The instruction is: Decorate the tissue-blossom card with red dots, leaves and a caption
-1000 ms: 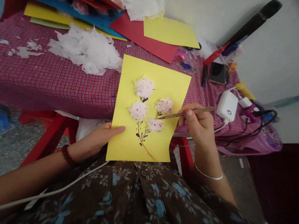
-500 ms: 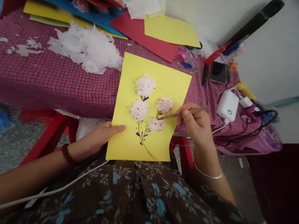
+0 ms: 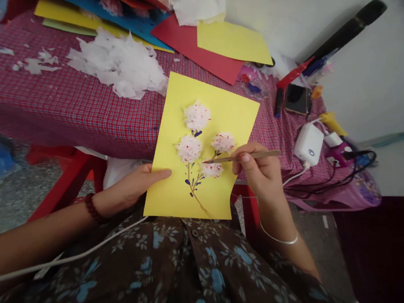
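Note:
My left hand (image 3: pixel 145 181) grips the left edge of a yellow paper sheet (image 3: pixel 216 90), thumb on top and the other fingers hidden beneath. Several fluffy white paper flowers with red specks are on the sheet, among them a top flower (image 3: pixel 197 116) and a lower one (image 3: pixel 212 169). Brown stems (image 3: pixel 198 199) with small dark blue leaf marks run below them. Pinched in my right hand (image 3: pixel 258 164) is a thin paintbrush (image 3: pixel 232 158), held nearly level, its tip pointing left over the upper edge of the lower flower. Whether the tip touches the paper I cannot tell.
On the checked tablecloth (image 3: pixel 108 119) lies a heap of torn white paper (image 3: pixel 119 65). Red paper (image 3: pixel 207 51) and yellow paper (image 3: pixel 234 43) lie behind. A white charger (image 3: pixel 308 145) with cables, a phone (image 3: pixel 297 98) and a marker (image 3: pixel 278 102) are at right.
My right hand has moved slightly left with the paintbrush, so the tip now lies farther left, above the lower flower. My left hand keeps its grip on the sheet.

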The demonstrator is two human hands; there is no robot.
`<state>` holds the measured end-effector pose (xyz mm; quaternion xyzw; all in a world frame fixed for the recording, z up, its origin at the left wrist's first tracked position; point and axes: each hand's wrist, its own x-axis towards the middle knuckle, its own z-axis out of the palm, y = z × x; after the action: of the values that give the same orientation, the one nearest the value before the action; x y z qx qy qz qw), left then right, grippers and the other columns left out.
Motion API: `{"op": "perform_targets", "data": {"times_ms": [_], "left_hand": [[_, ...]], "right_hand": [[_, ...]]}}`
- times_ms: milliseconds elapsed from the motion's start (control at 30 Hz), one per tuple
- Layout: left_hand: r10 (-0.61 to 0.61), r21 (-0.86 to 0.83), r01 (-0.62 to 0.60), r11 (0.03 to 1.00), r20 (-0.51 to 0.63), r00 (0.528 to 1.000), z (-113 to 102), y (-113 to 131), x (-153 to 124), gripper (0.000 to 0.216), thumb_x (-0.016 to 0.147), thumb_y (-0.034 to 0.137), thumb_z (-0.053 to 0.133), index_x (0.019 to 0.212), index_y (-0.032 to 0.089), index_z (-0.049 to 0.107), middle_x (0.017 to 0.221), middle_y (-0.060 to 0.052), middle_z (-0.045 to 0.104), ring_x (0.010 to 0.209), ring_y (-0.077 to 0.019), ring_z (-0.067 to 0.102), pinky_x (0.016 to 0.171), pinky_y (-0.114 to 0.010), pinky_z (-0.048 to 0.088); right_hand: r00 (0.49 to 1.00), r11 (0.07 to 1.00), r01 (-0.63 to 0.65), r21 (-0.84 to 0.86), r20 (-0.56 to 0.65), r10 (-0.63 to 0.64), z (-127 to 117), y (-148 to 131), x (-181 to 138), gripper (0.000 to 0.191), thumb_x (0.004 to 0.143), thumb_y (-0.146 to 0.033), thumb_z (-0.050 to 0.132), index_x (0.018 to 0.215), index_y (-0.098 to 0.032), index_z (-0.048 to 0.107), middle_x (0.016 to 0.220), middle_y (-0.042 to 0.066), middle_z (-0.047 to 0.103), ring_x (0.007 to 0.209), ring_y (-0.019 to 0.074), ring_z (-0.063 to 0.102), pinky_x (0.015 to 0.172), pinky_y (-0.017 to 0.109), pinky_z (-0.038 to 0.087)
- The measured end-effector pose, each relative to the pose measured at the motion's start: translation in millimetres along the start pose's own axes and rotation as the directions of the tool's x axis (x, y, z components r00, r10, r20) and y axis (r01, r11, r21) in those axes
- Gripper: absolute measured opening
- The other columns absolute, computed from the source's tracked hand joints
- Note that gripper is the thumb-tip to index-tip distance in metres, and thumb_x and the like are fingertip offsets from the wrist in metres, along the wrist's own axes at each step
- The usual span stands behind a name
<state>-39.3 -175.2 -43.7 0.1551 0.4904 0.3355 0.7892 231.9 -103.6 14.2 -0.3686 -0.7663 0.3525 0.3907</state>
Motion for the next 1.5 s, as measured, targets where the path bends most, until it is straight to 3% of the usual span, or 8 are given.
{"op": "perform_targets", "data": {"times_ms": [100, 367, 633, 800, 967, 1267, 1500], "left_hand": [[0.025, -0.012, -0.025, 1.000, -0.013, 1.000, 1.6, 0.5, -1.2, 0.050, 0.080, 0.032, 0.076, 0.124, 0.010, 0.069, 0.099, -0.015, 0.079, 0.090, -0.0290, 0.076, 0.083, -0.036, 0.060], [0.037, -0.003, -0.037, 0.999, -0.037, 0.999, 2.0, 1.0, -1.8, 0.046, 0.084, 0.034, 0.072, 0.123, 0.010, 0.070, 0.092, -0.015, 0.079, 0.075, -0.0247, 0.076, 0.076, -0.033, 0.061], [0.034, 0.010, -0.034, 0.999, -0.016, 0.999, -0.4, -1.4, 0.4, 0.043, 0.085, 0.035, 0.070, 0.123, 0.013, 0.071, 0.097, -0.014, 0.079, 0.090, -0.0299, 0.076, 0.080, -0.036, 0.061], [0.041, 0.019, -0.041, 0.999, -0.023, 0.999, -0.2, -1.5, 0.0, 0.043, 0.086, 0.035, 0.069, 0.123, 0.013, 0.071, 0.098, -0.014, 0.079, 0.089, -0.0299, 0.077, 0.080, -0.037, 0.060], [0.044, 0.010, -0.044, 0.999, -0.009, 0.999, -0.7, -1.2, -0.1, 0.046, 0.084, 0.036, 0.071, 0.124, 0.012, 0.070, 0.096, -0.015, 0.079, 0.081, -0.0272, 0.077, 0.081, -0.036, 0.060], [0.031, 0.015, -0.030, 0.999, -0.044, 0.999, 3.5, 2.1, -2.7, 0.041, 0.085, 0.033, 0.070, 0.119, 0.010, 0.072, 0.093, -0.014, 0.079, 0.083, -0.0272, 0.077, 0.077, -0.033, 0.061], [0.024, 0.025, -0.023, 0.999, -0.032, 0.999, 2.4, 1.6, -2.4, 0.044, 0.084, 0.035, 0.071, 0.121, 0.012, 0.071, 0.097, -0.014, 0.079, 0.090, -0.0288, 0.076, 0.080, -0.034, 0.060]], "right_hand": [[0.998, 0.998, 0.004, -0.055, 0.060, -0.001, 3.3, 1.3, 1.1, 0.020, 0.099, -0.032, 0.053, 0.091, -0.020, 0.067, 0.068, -0.001, 0.062, 0.058, 0.0105, 0.056, 0.055, 0.025, 0.042], [0.998, 0.994, 0.002, -0.110, 0.057, 0.004, -3.7, 1.3, 0.4, 0.022, 0.099, -0.031, 0.052, 0.085, -0.019, 0.065, 0.066, -0.002, 0.058, 0.056, 0.0097, 0.055, 0.053, 0.025, 0.041], [0.999, 1.000, 0.022, -0.022, -0.028, -0.022, -0.2, -0.9, 1.4, 0.020, 0.099, -0.031, 0.052, 0.090, -0.020, 0.066, 0.065, -0.002, 0.059, 0.056, 0.0105, 0.056, 0.055, 0.025, 0.043], [0.998, 0.997, 0.020, -0.071, 0.065, -0.015, 3.6, -2.8, 1.6, 0.021, 0.099, -0.030, 0.051, 0.087, -0.020, 0.065, 0.066, -0.002, 0.059, 0.058, 0.0099, 0.055, 0.055, 0.025, 0.041], [0.996, 0.996, -0.011, -0.092, 0.083, 0.019, 1.2, -1.6, 1.1, 0.024, 0.099, -0.031, 0.051, 0.085, -0.019, 0.066, 0.065, -0.001, 0.059, 0.056, 0.0103, 0.054, 0.053, 0.025, 0.040], [0.994, 1.000, -0.013, 0.019, -0.110, 0.015, -5.3, 1.5, 1.7, 0.021, 0.098, -0.032, 0.054, 0.088, -0.019, 0.066, 0.062, -0.003, 0.059, 0.054, 0.0104, 0.055, 0.053, 0.025, 0.042], [0.999, 0.998, -0.024, -0.066, -0.037, 0.022, -6.0, 5.7, 3.1, 0.025, 0.099, -0.033, 0.052, 0.085, -0.018, 0.067, 0.063, -0.002, 0.060, 0.055, 0.0103, 0.055, 0.053, 0.025, 0.042]]}}
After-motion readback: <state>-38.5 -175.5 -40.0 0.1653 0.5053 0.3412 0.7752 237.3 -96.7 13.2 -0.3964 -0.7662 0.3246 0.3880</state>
